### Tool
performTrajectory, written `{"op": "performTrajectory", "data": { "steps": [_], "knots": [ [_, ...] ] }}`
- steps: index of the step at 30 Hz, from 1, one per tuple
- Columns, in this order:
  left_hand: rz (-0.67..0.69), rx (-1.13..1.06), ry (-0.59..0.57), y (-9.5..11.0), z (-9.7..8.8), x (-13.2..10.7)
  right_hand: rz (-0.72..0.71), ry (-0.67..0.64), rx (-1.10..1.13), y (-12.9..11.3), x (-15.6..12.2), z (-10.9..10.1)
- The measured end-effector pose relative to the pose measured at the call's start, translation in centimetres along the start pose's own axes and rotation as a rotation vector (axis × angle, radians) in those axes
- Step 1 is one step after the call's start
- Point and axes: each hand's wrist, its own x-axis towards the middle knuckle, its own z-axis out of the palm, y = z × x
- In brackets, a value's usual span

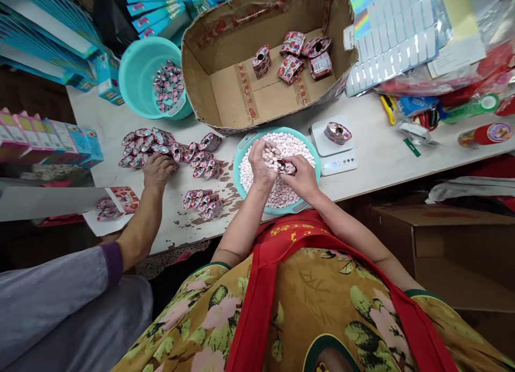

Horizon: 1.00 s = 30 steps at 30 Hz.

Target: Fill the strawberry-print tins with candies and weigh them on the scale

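Observation:
A turquoise basin full of small pale pink candies sits in front of me at the table edge. Over it, my left hand is cupped around a handful of the candies. Just right of it, my right hand grips a small red-and-white printed container, its dark opening close against the candies in my left palm. To the right, a white digital scale carries a similar printed container.
A cardboard box with several printed containers stands behind the basin. Left of it, another turquoise basin holds small pink-and-silver caps. A co-worker's hand touches grouped containers. Sticker sheets and a yellow cutter lie right.

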Motion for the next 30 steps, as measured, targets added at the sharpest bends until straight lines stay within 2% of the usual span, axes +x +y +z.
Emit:
{"op": "performTrajectory", "data": {
  "steps": [5, 9, 12, 14, 16, 18, 20, 22, 24, 25, 27, 30],
  "knots": [
    [0.007, 0.002, 0.032, -0.7, 0.6, 0.1, -0.007, 0.001, 0.014, 0.3, 0.2, 1.0],
    [-0.103, 0.004, 0.007, -0.2, 0.9, 0.3, 0.021, 0.010, 0.114, 1.3, 0.4, 0.7],
    [-0.148, 0.024, -0.047, 1.0, 0.3, 1.1, 0.026, 0.002, 0.260, 2.1, 0.4, -0.1],
    [-0.092, 0.093, -0.054, 1.2, -0.6, 2.0, 0.024, -0.009, 0.372, 2.7, 0.3, -0.9],
    [0.022, 0.258, -0.031, 0.4, -2.0, 3.1, 0.030, -0.003, 0.440, 3.2, 0.0, -1.6],
    [0.136, 0.540, -0.036, -1.2, -3.4, 4.1, 0.043, 0.019, 0.454, 3.5, -0.3, -2.1],
    [0.211, 0.846, -0.102, -3.1, -4.5, 4.8, 0.047, 0.032, 0.442, 3.6, -0.6, -2.5],
    [0.249, 0.985, -0.139, -4.3, -5.1, 5.2, 0.042, 0.030, 0.441, 3.6, -1.0, -2.9],
    [0.222, 0.856, -0.052, -4.4, -5.2, 5.4, 0.035, 0.021, 0.453, 3.7, -1.4, -3.4],
    [0.155, 0.719, 0.004, -4.1, -5.0, 5.4, 0.036, 0.019, 0.466, 3.8, -1.5, -3.7],
    [-0.059, 0.427, 0.079, -3.1, -4.3, 5.4, 0.043, 0.023, 0.489, 4.0, -1.7, -4.1],
    [-0.349, 0.194, 0.040, -1.3, -2.7, 5.0, 0.054, 0.049, 0.505, 4.4, -1.4, -4.5]
  ]
}}
